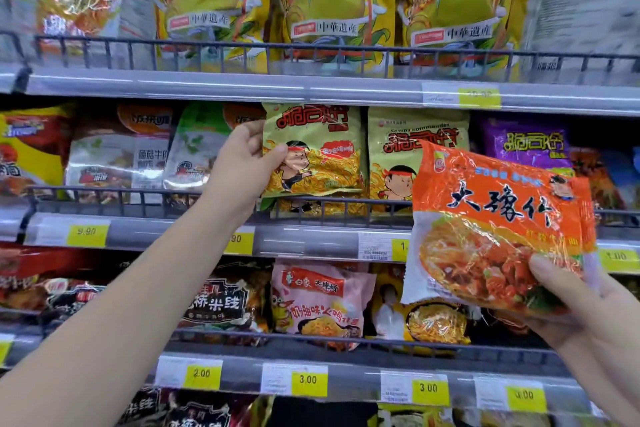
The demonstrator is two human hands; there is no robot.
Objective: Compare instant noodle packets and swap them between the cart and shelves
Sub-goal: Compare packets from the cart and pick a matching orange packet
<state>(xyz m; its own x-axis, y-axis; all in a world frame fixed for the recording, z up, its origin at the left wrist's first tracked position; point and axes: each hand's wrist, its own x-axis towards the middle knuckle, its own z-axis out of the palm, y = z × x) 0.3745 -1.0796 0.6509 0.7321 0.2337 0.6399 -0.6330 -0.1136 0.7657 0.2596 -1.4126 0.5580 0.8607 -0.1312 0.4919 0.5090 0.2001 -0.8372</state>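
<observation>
Orange plastic is pinched between the thumb and curled fingers of the right hand (pixel 575 302), by which the orange noodle packet (pixel 498 218) is held tilted at its lower right corner, in front of the shelves. At its left edge a yellow-green packet (pixel 313 152) is gripped by the closed fingers and thumb of the left hand (pixel 242 163), at the middle shelf (pixel 311 236) above its wire rail. A matching packet (pixel 391 156) is seen just beside it.
</observation>
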